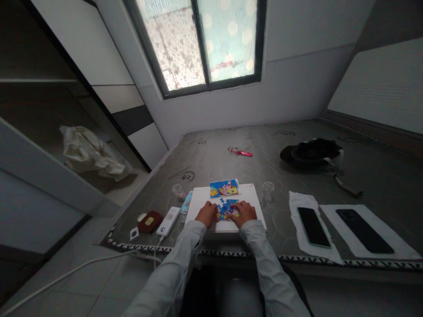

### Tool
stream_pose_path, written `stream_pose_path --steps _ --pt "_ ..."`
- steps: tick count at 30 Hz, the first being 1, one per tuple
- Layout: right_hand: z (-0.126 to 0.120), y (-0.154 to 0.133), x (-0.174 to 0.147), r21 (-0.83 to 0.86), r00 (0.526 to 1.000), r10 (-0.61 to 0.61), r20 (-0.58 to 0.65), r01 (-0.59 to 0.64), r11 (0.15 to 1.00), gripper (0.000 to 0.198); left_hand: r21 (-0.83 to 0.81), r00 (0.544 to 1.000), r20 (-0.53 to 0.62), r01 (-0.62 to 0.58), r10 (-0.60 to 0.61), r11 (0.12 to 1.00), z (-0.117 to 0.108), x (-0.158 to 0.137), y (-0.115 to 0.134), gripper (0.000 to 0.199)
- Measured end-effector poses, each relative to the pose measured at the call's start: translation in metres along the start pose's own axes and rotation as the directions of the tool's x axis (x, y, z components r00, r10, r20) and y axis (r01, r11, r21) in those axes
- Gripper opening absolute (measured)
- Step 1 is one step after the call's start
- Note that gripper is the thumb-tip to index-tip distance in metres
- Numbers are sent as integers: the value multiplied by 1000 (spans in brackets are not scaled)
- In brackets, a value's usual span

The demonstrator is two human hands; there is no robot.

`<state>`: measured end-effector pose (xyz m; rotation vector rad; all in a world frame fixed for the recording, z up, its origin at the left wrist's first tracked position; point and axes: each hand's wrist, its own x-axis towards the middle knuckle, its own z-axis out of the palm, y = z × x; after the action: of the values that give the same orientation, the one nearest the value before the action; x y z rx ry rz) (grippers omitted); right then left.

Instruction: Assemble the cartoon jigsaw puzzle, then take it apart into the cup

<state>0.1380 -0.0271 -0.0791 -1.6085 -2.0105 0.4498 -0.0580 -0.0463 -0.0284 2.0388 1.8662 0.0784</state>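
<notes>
A partly joined jigsaw puzzle (227, 208), blue with cartoon figures, lies on a white box (198, 199) whose top is flat. At the puzzle's left edge, my left hand (207, 214) has its fingers curled and pressed against the pieces. My right hand (245, 213) bends over the right part, thumb and fingertips touching the pieces and covering some of them. Just behind the puzzle, a picture card (224, 188) with matching blue cartoon art rests on the box. Small details under the fingertips are hidden.
Clear plastic cups (179, 192) flank the box. Left are a white power bank (168, 221) with a cable and a brown case (150, 221). Right are a phone (313, 226) and a dark phone-shaped item (363, 230) on white sheets. Farther back lie a red packet (240, 152) and a cap (312, 153).
</notes>
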Motion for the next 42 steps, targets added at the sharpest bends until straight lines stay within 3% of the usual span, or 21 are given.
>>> stream_pose_path --steps 8,20,26,35,42 --pt "-1 -1 0 4 1000 4 6 -4 1000 38 -89 999 -23 -27 25 996 -1 -1 -14 35" --pt "0 0 0 4 1000 5 -9 -5 1000 37 -347 990 -81 77 -111 935 15 6 -30 35" --pt "-1 -1 -1 13 1000 3 -7 -3 1000 36 -419 992 -102 25 -74 908 13 7 -29 33" --pt "-1 -1 -1 16 1000 12 3 -12 1000 37 -274 984 -181 -46 -4 961 -4 0 -28 32" --pt "-2 -1 -1 13 1000 12 11 -12 1000 37 -70 995 -81 -60 55 996 -8 -6 -19 33"
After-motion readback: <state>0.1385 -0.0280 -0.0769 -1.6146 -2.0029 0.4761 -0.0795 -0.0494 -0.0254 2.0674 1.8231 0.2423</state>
